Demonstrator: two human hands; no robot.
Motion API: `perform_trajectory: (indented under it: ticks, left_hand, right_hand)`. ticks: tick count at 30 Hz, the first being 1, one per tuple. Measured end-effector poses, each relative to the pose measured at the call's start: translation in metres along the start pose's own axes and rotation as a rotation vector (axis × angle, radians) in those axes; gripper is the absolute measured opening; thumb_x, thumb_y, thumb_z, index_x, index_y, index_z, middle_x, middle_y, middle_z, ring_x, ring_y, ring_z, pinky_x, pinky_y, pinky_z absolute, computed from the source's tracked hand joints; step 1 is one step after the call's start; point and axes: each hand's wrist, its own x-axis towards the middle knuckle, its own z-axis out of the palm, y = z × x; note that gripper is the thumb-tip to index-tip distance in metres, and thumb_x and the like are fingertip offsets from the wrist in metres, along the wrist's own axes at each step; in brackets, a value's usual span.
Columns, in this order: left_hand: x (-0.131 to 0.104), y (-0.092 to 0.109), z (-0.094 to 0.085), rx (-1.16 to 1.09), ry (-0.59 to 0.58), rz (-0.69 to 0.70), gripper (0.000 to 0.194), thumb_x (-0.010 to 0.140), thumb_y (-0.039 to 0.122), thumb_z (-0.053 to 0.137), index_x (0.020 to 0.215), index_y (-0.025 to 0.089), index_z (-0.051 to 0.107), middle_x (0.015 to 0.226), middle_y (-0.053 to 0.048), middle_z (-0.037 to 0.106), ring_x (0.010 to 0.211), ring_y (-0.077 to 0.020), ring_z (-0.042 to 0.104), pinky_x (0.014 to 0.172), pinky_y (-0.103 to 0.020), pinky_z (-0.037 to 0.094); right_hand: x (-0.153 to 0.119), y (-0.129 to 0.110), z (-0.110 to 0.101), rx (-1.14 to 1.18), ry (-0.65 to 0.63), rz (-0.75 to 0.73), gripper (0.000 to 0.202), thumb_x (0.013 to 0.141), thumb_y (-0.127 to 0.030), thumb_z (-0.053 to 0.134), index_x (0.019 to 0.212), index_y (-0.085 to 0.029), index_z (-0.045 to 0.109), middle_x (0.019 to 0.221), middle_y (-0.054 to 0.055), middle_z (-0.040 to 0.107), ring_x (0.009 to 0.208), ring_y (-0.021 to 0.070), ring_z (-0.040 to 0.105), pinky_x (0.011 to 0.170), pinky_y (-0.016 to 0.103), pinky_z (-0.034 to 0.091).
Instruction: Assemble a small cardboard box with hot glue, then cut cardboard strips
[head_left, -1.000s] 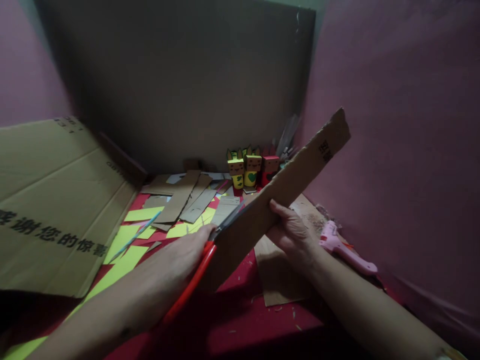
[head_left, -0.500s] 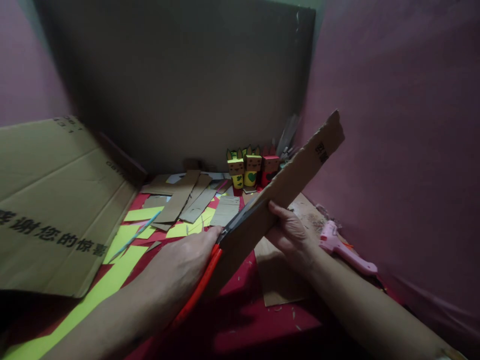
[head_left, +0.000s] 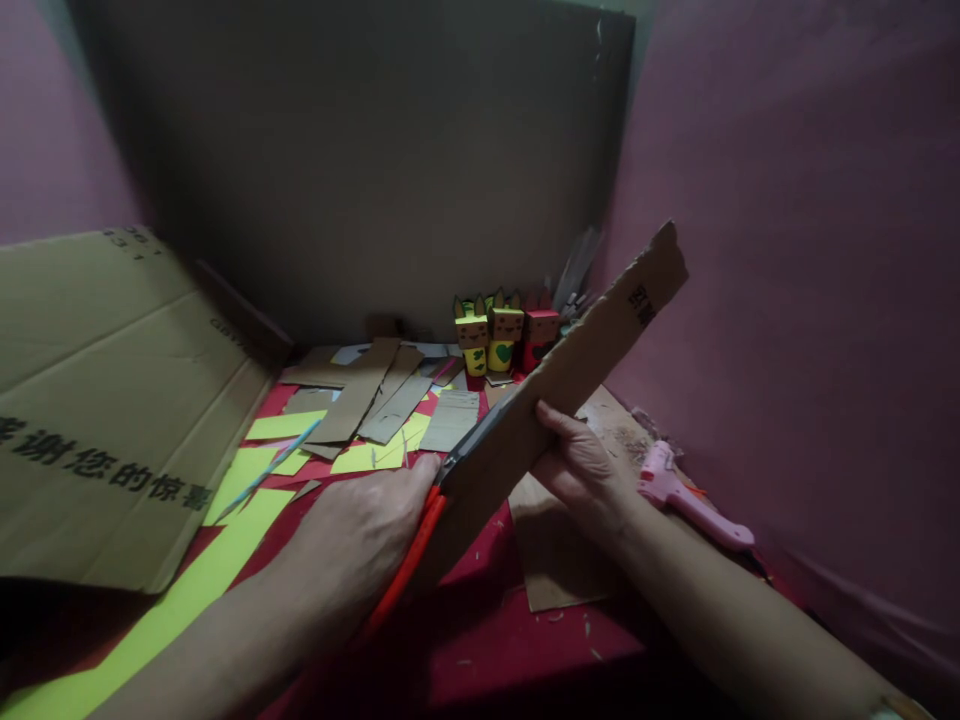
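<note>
My left hand is closed round the red handles of a pair of scissors. Their dark blades lie along the upper left edge of a long cardboard strip, which slants up to the right above the table. My right hand grips this strip near its middle, thumb on the near face and the other fingers mostly hidden behind. Black print marks the strip's far end, where the edge is ragged. Below the right hand, a flat cardboard piece lies on the red tabletop.
A large cardboard box fills the left side. Cardboard offcuts, yellow paper and a light-blue pencil-like stick lie behind my left hand. Small animal-faced paper figures stand at the back. A pink glue gun rests at right.
The scissors' handles have come closer together and the left hand has shifted slightly. The cardboard strip and my right hand stay almost where they were.
</note>
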Motion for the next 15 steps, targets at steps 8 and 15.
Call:
perform_trajectory:
  ticks: [8, 15]
  left_hand:
    - [-0.001, 0.004, 0.000, 0.328, 0.116, -0.006, 0.028, 0.083, 0.010, 0.036, 0.104, 0.016, 0.054, 0.056, 0.000, 0.057, 0.046, -0.0184, 0.055, 0.045, -0.029, 0.022]
    - [0.000, -0.009, -0.024, -0.046, -0.013, -0.167, 0.033, 0.087, 0.035, 0.044, 0.115, 0.019, 0.053, 0.078, -0.005, 0.070, 0.061, -0.0216, 0.066, 0.048, -0.028, 0.043]
  right_hand:
    - [0.002, 0.002, 0.000, 0.030, 0.034, 0.046, 0.027, 0.054, -0.010, 0.083, 0.078, -0.015, 0.072, 0.080, 0.003, 0.077, 0.076, 0.0181, 0.069, 0.091, 0.034, 0.054]
    - [0.002, -0.001, 0.001, 0.056, 0.053, 0.046, 0.020, 0.060, -0.007, 0.078, 0.076, -0.017, 0.072, 0.076, 0.001, 0.076, 0.071, 0.0161, 0.068, 0.089, 0.034, 0.055]
